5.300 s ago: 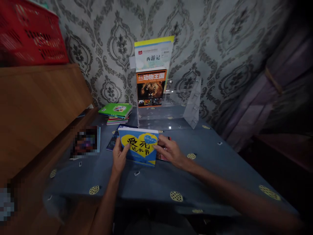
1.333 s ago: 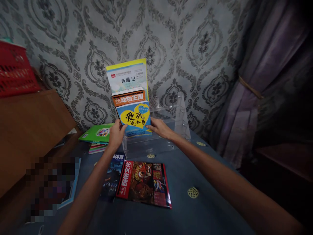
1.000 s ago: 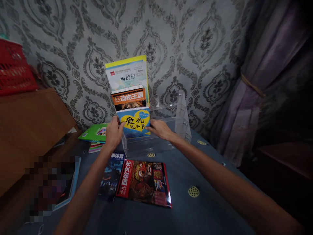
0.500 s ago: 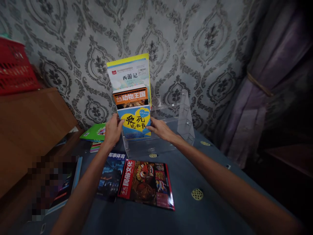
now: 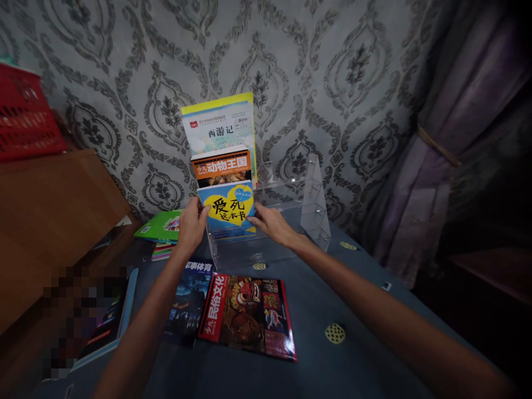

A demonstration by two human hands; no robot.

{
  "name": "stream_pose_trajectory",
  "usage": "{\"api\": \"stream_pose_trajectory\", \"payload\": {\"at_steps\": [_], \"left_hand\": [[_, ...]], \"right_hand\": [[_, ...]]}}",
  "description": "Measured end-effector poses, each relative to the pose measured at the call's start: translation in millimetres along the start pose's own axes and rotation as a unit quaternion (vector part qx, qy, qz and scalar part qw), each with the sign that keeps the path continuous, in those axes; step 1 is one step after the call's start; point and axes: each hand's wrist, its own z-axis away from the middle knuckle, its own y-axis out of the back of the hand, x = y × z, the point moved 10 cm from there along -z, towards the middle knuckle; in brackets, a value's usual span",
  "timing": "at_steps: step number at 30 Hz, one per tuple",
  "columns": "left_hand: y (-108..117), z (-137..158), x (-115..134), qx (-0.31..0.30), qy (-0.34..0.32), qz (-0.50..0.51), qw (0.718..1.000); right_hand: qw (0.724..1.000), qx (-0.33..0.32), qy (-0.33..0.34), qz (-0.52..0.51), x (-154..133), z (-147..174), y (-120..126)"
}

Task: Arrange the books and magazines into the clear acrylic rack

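A blue book with a yellow heart (image 5: 228, 209) stands upright in the lowest front tier of a clear acrylic rack (image 5: 282, 244). My left hand (image 5: 193, 224) grips its left edge, thumb on the cover. On the opposite edge, my right hand (image 5: 271, 221) pinches it between thumb and fingers. Behind it in the middle tier rises a book with an orange title band (image 5: 224, 164). A taller pale book with a yellow top border (image 5: 218, 124) leans at the back. The rack's right half shows bare clear shelves.
Before the rack lie a red-edged mask-cover book (image 5: 249, 316) and a dark blue book (image 5: 192, 302), partly behind my left forearm. A green book (image 5: 160, 224) tops a pile at left. Further left are another book (image 5: 106, 327), a brown box (image 5: 54, 216) and a red basket (image 5: 27, 113).
Hardly anything differs. Both hands stay on the blue book, which has shifted very slightly left and down in the view.
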Motion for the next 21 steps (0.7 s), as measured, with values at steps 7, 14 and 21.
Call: {"api": "stream_pose_trajectory", "payload": {"at_steps": [7, 14, 21], "left_hand": [[-3.2, -0.5, -1.8, -0.021, 0.007, 0.019, 1.0], [-2.7, 3.4, -2.7, -0.017, 0.008, 0.018, 1.0], [-5.0, 6.3, -4.5, -0.031, 0.014, 0.026, 0.999]], "right_hand": [[1.0, 0.019, 0.009, -0.022, 1.6, 1.6, -2.1], [1.0, 0.001, 0.013, -0.02, 4.7, 1.1, -4.0], [0.999, -0.008, 0.022, -0.032, 3.6, 2.2, -0.8]]}}
